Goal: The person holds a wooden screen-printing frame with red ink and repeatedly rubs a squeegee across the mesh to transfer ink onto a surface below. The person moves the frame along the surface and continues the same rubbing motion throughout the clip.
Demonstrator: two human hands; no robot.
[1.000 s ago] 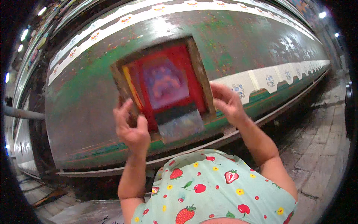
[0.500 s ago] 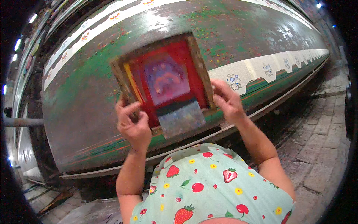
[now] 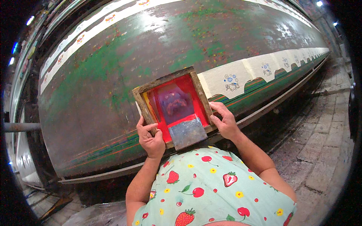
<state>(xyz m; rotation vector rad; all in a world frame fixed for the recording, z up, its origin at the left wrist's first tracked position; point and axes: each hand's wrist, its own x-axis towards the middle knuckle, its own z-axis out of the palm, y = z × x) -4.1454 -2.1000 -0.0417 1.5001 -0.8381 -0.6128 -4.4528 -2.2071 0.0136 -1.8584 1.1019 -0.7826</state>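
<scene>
Fingers of your left hand (image 3: 152, 143) and right hand (image 3: 225, 122) grasp opposite sides of the wooden frame (image 3: 201, 93) over the table's (image 3: 90, 124) near edge, seemingly to balance it, while the gray plate (image 3: 187, 133) overhangs its near side, perhaps for easy reach.

The frame (image 3: 164, 80) is at the tabletop's (image 3: 90, 113) near edge, between the left fingers (image 3: 148, 128) at its left side and the right fingers (image 3: 221, 108) at its right. The plate (image 3: 187, 133) lies in the frame's near end, reaching over its near side. The near strip (image 3: 254, 69) runs from the frame rightward along the near edge; the far strip (image 3: 110, 17) follows the far edge. Beyond the near edge, rightward, lies the floor (image 3: 320, 139).
</scene>
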